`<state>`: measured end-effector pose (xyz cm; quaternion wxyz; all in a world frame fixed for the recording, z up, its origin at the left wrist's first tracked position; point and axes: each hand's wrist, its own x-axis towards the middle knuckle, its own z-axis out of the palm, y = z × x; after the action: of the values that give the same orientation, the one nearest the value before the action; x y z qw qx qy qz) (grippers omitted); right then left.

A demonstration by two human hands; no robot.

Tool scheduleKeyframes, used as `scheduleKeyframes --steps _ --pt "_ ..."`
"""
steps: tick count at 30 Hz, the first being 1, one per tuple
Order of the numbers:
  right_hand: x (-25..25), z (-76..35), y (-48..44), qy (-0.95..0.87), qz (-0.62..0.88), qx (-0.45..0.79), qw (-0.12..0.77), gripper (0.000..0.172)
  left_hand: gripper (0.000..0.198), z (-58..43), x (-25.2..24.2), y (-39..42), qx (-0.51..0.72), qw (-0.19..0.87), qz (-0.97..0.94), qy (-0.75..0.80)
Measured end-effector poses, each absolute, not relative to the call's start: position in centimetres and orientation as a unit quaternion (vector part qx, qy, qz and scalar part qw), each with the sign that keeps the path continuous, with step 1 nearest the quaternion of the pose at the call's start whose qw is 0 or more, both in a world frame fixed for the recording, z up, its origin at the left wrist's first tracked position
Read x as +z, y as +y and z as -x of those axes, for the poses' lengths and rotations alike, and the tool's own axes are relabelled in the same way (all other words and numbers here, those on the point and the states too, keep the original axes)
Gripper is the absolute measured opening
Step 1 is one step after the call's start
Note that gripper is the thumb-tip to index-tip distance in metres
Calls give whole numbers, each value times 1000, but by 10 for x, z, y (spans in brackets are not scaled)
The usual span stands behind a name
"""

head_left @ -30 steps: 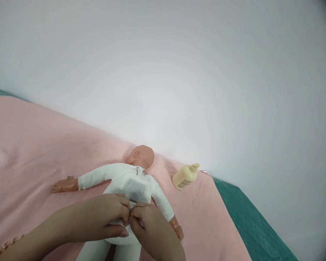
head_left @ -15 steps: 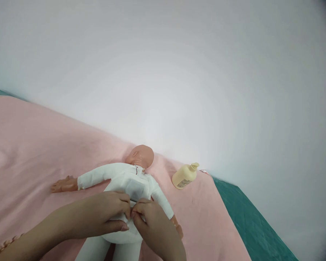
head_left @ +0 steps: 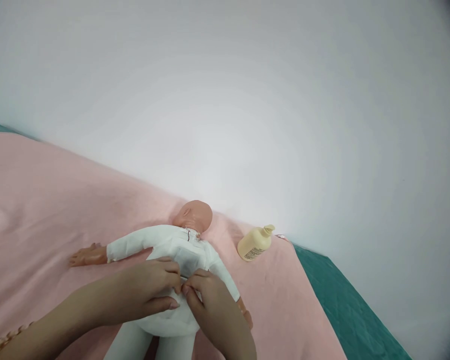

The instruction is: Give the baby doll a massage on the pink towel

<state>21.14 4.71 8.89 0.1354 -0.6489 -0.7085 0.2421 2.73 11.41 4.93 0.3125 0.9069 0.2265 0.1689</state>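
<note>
A doll with a white cloth body lies face down, its bald head turned away and its arms spread. Over its lower back, my left hand has curled fingers pressing into the white cloth, with the thumb held lower and apart. Right beside it, my right hand pinches the cloth between thumb and forefinger. A dark slit shows just above the fingertips, below a greyish rectangular patch on the back. The fingertips' exact hold is partly hidden.
A pale yellow pump bottle stands right of the doll. Beneath lies a pink sheet, with a green cover showing at the right. A white wall rises behind.
Both hands have shifted very slightly upward along the doll's back, and the cloth around the patch has creased. The doll's head and the bottle have stayed put.
</note>
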Motion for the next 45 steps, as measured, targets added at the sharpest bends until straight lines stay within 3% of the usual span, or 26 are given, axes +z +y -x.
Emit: scheduleKeyframes --steps 15,26,36,45 --pt "80 -214 55 -704 644 243 174 28 11 -28 57 118 178 320 -903 225" --pt "39 -227 86 -630 595 256 428 23 28 -35 7 154 321 299 -867 237" --pt "26 -230 92 -651 602 254 385 23 31 -37 -4 161 315 292 -873 232" --pt "21 -227 94 -641 591 230 431 26 28 -40 -10 165 369 217 -865 260"
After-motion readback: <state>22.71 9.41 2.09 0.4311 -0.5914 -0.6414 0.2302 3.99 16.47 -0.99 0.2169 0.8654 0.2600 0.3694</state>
